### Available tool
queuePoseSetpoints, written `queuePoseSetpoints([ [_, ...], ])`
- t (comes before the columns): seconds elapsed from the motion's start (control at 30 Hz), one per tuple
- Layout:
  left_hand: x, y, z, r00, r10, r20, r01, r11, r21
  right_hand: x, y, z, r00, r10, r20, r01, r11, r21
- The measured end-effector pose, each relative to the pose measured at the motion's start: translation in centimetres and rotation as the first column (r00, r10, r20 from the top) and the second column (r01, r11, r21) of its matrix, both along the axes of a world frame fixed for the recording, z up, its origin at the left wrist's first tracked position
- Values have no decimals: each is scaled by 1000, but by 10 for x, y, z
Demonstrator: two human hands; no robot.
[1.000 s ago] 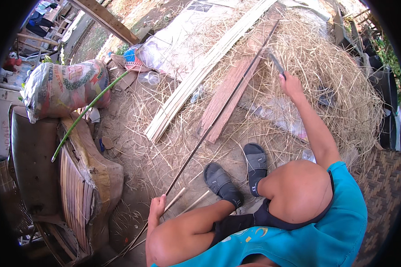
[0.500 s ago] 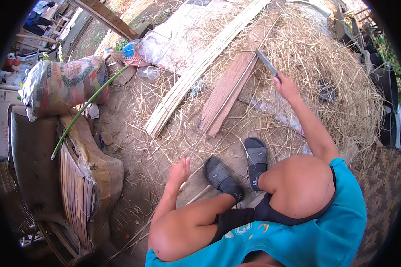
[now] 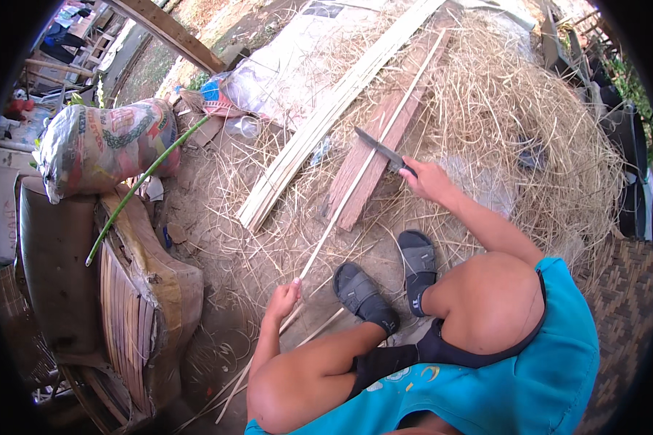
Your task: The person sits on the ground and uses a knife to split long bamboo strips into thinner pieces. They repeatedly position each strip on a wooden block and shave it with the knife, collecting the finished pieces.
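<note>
My left hand (image 3: 284, 297) pinches the near end of a long, thin pale strip, apparently bamboo (image 3: 354, 187). The strip slants away from me over a reddish-brown wooden board (image 3: 371, 184). In my right hand (image 3: 429, 180) is a knife (image 3: 381, 148), gripped by its black handle. Its dark blade lies across the strip above the board, pointing to the upper left; whether it presses on the strip I cannot tell. To the left of the board rests a bundle of pale split strips (image 3: 334, 119).
Heaps of thin shavings (image 3: 515, 109) spread around the board. At left are a stuffed printed sack (image 3: 109, 145), a green stalk (image 3: 149, 172) and a worn padded seat (image 3: 174, 290). My sandalled feet (image 3: 366, 293) are close in front, with more loose strips (image 3: 312, 335) beside them.
The knife has swung left and nearer, from beside the board to across it. The pale strip now runs plainly from my left hand over the board.
</note>
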State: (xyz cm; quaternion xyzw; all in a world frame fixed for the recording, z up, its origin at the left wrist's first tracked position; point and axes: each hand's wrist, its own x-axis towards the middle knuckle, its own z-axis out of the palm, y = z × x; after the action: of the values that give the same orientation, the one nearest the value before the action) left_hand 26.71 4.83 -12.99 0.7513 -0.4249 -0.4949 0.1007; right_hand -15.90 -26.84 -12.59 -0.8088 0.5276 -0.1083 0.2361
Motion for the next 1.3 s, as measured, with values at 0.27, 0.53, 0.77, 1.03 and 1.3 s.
queuePoseSetpoints([
  [0.27,-53,-90,-13,875,133,-465,-147,989,7,30,56,17,886,451,-104,-456,890,-24],
  [0.53,-59,-90,-20,937,92,-337,-172,961,-216,27,33,2,988,149,47,-148,989,-25],
  [0.77,-29,-35,-5,987,60,-149,-87,978,-188,-83,-86,32,913,-374,-162,392,915,93],
  [1.03,-37,-76,14,847,303,-437,-258,953,160,24,65,-9,983,184,0,-184,982,-46],
  [1.3,1,10,-28,968,189,-163,-211,969,-128,-43,-61,16,962,-252,-105,260,963,70],
])
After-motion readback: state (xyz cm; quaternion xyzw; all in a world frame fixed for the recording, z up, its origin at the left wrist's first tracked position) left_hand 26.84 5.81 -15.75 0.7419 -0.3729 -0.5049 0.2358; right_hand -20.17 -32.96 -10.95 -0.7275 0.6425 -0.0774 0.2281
